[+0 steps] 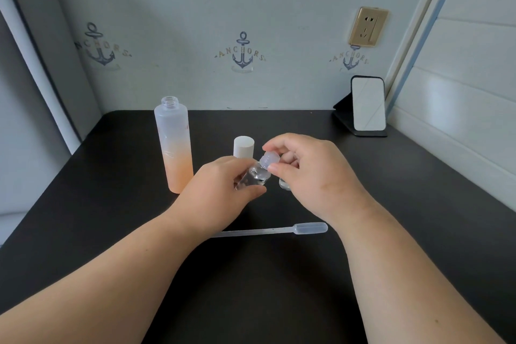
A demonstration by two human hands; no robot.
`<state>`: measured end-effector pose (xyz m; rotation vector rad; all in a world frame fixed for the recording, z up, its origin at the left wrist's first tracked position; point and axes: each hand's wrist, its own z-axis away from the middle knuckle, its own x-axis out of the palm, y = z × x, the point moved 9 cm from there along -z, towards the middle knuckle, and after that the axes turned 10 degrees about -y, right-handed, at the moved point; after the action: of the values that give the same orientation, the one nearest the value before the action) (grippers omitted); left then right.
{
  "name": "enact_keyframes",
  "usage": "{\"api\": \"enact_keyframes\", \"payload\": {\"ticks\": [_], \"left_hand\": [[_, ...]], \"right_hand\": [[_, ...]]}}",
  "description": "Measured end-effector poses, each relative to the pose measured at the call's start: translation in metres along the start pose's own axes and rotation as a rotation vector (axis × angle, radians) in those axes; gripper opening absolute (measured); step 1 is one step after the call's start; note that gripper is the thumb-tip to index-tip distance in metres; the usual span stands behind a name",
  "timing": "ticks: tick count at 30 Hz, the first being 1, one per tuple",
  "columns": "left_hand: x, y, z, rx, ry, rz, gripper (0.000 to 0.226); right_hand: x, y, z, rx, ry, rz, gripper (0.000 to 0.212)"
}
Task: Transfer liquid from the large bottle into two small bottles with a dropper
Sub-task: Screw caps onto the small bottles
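Observation:
The large frosted bottle (175,145), orange toward its base, stands uncapped at the left of the black table (279,274). Its white cap (243,147) stands behind my hands. My left hand (220,190) grips a small clear bottle (255,177), tilted and lifted off the table. My right hand (312,173) pinches that bottle's translucent cap (269,160) between thumb and forefinger. A second small clear bottle (284,184) stands on the table, mostly hidden behind my right hand. The plastic dropper (279,229) lies flat on the table below my wrists, bulb to the right.
A small mirror on a black stand (365,109) sits at the table's back right corner. The wall with anchor prints (243,53) runs along the back edge, and a white panelled wall (460,92) borders the right side.

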<state>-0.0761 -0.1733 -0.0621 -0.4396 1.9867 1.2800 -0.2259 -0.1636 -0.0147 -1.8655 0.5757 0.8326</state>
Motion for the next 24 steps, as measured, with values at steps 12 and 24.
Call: {"api": "enact_keyframes", "payload": {"ticks": [12, 24], "left_hand": [[-0.004, -0.001, -0.002, 0.013, 0.017, 0.000, 0.016], [-0.003, -0.004, -0.002, -0.010, -0.013, 0.000, 0.011]], "right_hand": [[-0.007, -0.023, 0.005, -0.156, 0.114, 0.118, 0.021], [0.001, -0.016, 0.003, -0.138, 0.073, 0.077, 0.026]]}}
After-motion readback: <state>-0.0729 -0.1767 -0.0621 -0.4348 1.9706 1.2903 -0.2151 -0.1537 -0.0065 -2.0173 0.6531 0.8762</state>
